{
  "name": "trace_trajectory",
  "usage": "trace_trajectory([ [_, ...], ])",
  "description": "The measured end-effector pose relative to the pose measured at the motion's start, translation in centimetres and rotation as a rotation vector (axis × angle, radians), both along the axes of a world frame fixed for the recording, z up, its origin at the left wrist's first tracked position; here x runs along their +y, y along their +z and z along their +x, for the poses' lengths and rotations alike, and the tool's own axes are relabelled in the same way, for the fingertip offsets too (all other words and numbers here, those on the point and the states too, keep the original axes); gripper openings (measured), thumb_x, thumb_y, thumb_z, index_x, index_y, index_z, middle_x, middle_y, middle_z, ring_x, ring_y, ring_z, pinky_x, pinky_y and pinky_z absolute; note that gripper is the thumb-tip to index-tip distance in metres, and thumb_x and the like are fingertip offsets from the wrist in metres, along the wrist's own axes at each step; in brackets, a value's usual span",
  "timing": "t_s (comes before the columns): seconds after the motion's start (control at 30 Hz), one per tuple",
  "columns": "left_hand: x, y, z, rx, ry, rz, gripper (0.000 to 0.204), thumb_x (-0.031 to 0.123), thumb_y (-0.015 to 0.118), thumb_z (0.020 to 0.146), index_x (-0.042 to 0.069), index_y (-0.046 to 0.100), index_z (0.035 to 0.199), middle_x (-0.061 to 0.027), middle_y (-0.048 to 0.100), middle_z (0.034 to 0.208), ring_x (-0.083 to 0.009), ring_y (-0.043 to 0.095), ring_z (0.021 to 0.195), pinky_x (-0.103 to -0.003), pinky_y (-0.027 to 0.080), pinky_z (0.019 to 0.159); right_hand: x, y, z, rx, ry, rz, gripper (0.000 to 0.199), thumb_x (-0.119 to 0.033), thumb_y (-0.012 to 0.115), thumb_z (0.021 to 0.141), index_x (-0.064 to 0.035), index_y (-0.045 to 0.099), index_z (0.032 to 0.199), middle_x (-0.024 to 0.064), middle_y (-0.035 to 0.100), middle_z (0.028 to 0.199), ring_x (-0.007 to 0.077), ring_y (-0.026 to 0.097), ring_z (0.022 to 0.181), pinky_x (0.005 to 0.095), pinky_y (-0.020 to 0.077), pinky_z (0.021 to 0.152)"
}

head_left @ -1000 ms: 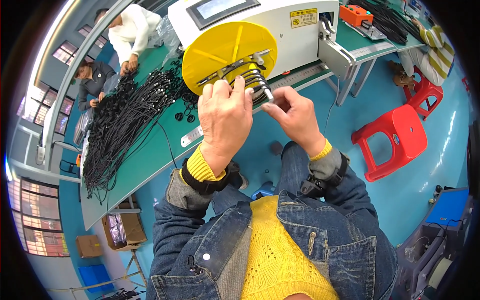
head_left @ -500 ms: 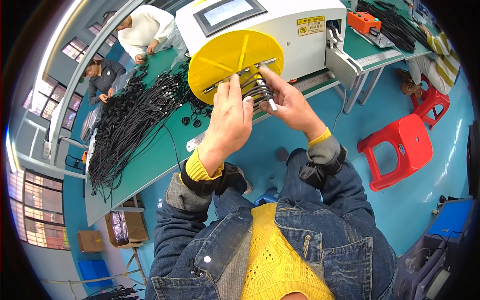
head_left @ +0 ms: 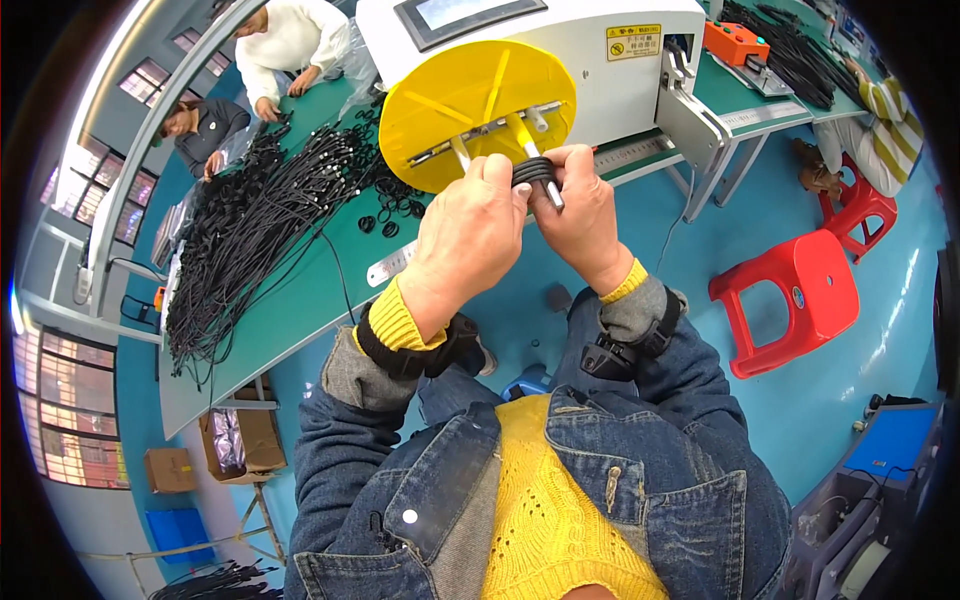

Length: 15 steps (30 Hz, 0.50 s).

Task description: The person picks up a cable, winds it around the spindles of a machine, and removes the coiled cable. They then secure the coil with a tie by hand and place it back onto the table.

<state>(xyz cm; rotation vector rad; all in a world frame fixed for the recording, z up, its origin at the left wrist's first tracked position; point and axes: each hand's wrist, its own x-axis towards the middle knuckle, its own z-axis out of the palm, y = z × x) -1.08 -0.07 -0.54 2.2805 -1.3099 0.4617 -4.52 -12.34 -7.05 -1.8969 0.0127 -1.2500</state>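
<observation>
A coil of black cable [head_left: 534, 172] is bunched around a metal-tipped post [head_left: 553, 195] that sticks out from the round yellow disc [head_left: 440, 95] of a winding machine. My left hand [head_left: 470, 230] pinches the coil from its left side, fingers curled and thumb at the front. On the opposite side, my right hand [head_left: 582, 215] has its fingers closed on the coil beside the post tip. Behind my knuckles, a slotted metal bar crosses the disc and carries more posts. My fingers partly hide the coil.
The white machine body [head_left: 600, 90] stands on a green table [head_left: 255, 365]. A large heap of black cables [head_left: 250, 255] lies left, beside a steel ruler [head_left: 392, 263]. Two people work beyond it; another sits far right. Red stools [head_left: 800, 300] stand on the right floor.
Both hands have closed in on the coil, fingers now curled where they were stretched toward the disc. The coil looks more tightly bunched. My view has shifted slightly.
</observation>
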Motion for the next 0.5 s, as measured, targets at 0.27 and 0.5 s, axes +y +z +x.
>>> trace_trajectory([
  [0.27,2.6,-3.0,-8.1,0.233,0.064,0.108,0.021,0.02,0.053,0.084,0.001,0.045,0.088,-0.0182,0.052,0.077,-0.0378,0.055,0.066,-0.043,0.047,0.059,1.9,-1.9,-7.3,0.164,0.026,-0.101,0.024,-0.004,0.063,0.075,-0.0029,0.044,0.09,0.0154,0.058,0.065,0.0335,0.059,0.059,0.0359,0.0464,0.051],
  [0.5,6.7,-9.6,-3.3,0.961,0.029,-0.096,0.043,0.038,0.041,0.092,-0.004,0.05,0.101,-0.0164,0.057,0.093,-0.0297,0.061,0.075,-0.037,0.05,0.058,3.2,-7.4,-6.5,0.344,0.485,-0.161,0.019,-0.006,0.059,0.079,-0.0032,0.042,0.087,0.0176,0.056,0.065,0.0377,0.058,0.064,0.0391,0.0451,0.052],
])
